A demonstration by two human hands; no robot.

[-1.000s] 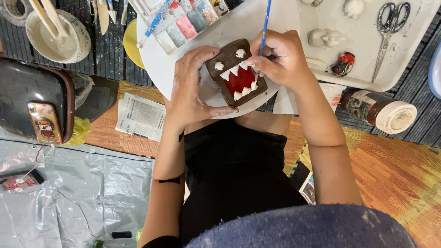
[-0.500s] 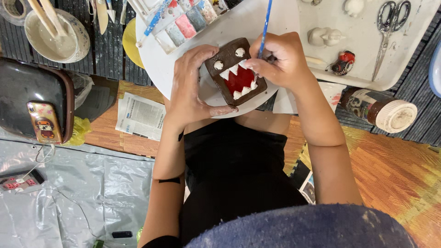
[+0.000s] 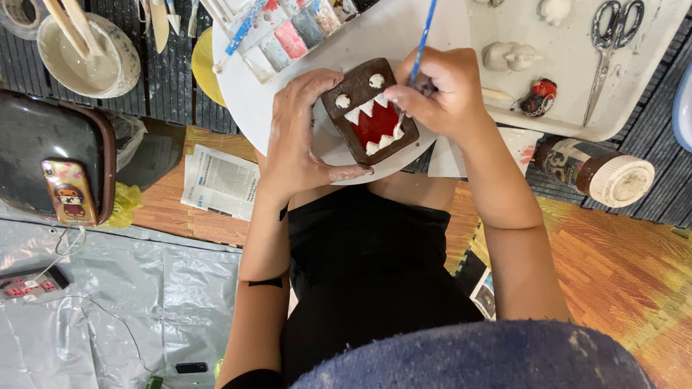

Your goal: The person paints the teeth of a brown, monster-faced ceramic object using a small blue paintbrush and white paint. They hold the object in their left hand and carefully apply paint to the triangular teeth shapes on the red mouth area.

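Pinching a blue brush (image 3: 422, 36), the right hand (image 3: 440, 90) hides its tip; left hand (image 3: 303, 133) grips the brown figure (image 3: 369, 109).

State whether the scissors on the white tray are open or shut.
Shut: the scissors lie flat on the white tray, their blades together in one line and the two handle loops side by side.

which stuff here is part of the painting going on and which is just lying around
In use:
left hand steadying the brown monster figure
right hand with the blue paintbrush
paint palette
round white board

Lying about:
scissors
jar
newspaper
phone
bowl
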